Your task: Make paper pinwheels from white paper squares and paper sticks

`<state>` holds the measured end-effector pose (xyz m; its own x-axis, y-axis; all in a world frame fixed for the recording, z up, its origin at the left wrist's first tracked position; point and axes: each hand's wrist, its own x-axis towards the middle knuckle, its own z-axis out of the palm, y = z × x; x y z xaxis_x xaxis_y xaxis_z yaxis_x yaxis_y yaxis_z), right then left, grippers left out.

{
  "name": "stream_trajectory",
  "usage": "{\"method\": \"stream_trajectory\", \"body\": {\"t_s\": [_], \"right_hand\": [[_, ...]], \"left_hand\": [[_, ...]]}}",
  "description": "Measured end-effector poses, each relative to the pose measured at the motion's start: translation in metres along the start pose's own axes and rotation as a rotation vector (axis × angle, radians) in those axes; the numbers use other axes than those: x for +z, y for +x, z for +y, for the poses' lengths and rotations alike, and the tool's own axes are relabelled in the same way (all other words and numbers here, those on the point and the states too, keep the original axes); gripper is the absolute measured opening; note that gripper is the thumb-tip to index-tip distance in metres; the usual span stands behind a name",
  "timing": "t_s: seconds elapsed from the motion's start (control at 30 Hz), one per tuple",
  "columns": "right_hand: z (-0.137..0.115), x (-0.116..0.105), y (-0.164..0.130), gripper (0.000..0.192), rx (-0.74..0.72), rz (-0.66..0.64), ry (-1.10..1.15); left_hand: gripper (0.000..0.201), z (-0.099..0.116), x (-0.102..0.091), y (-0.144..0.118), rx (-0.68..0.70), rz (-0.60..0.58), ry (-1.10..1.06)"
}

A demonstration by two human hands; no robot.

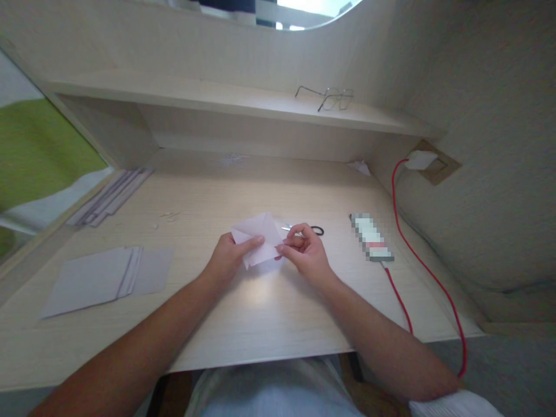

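A folded sheet of white paper (258, 237) sits at the middle of the desk (260, 307), held just above its surface between both hands. It is creased into an angular shape with a point at the top and slanted edges; light shows faintly through it. The left hand (228, 258) grips the paper's left lower edge, thumb laid across the front and fingers curled behind. The right hand (306, 252) pinches the paper's right edge between thumb and forefinger, the other fingers curled in.

Just behind the right hand lie small scissors (310, 230) with black handles, blades partly hidden by the paper. To the right, well apart from the hands, a pixelated oblong object (371, 237) lies on the desk with a red cable (430, 272) running from its near end; the cable loops over the desk's right front edge and climbs to a white plug (419, 160) in a wall socket.

To the left, a stack of grey paper sheets (104, 278) lies near the front edge, and further back a fan of narrow strips (110, 197) sits by the left edge. The desk between these and the hands is bare wood. Above, a shelf (217, 98) overhangs the back, bearing a pair of glasses (330, 98).
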<state>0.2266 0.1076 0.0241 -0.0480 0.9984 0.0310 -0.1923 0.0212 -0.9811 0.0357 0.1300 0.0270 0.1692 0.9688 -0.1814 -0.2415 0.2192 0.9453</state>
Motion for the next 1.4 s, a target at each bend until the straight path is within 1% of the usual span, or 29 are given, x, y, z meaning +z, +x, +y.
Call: {"method": "stream_trajectory", "body": {"t_s": [0.07, 0.2, 0.33, 0.47, 0.6, 0.77, 0.9, 1.03, 1.2, 1.3, 1.4], "right_hand": [[-0.001, -0.001, -0.001, 0.036, -0.017, -0.055, -0.024], [-0.006, -0.009, -0.003, 0.022, -0.112, -0.180, -0.186], [-0.016, -0.013, -0.004, 0.028, -0.205, -0.254, -0.342], [-0.022, -0.012, -0.004, 0.019, -0.221, -0.261, -0.412], [-0.022, -0.011, -0.003, 0.012, -0.217, -0.259, -0.485], [-0.021, -0.013, -0.002, 0.012, -0.227, -0.281, -0.526], [-0.019, -0.013, -0.002, 0.011, -0.249, -0.268, -0.517], [-0.018, -0.012, -0.002, 0.008, -0.221, -0.234, -0.496], [-0.020, -0.011, -0.003, 0.009, -0.176, -0.280, -0.489], [-0.022, -0.011, -0.003, 0.009, -0.185, -0.306, -0.489], [-0.022, -0.012, -0.003, 0.007, -0.194, -0.299, -0.514]], "left_hand": [[0.037, -0.001, -0.002, 0.001, 0.004, 0.001, 0.033], [0.041, 0.001, -0.007, 0.004, -0.002, -0.007, 0.045], [0.047, 0.005, -0.009, 0.005, -0.026, -0.032, 0.073], [0.049, 0.005, -0.010, 0.005, -0.039, -0.052, 0.077], [0.047, 0.002, -0.013, 0.006, -0.019, -0.075, 0.082], [0.043, 0.000, -0.015, 0.007, 0.013, -0.097, 0.090], [0.042, -0.001, -0.015, 0.006, 0.015, -0.087, 0.115], [0.040, 0.000, -0.013, 0.005, 0.013, -0.072, 0.160], [0.035, 0.005, -0.008, 0.002, 0.006, -0.033, 0.173], [0.032, 0.007, -0.006, 0.000, 0.014, -0.015, 0.220], [0.031, 0.007, -0.005, 0.000, 0.015, -0.007, 0.223]]}}
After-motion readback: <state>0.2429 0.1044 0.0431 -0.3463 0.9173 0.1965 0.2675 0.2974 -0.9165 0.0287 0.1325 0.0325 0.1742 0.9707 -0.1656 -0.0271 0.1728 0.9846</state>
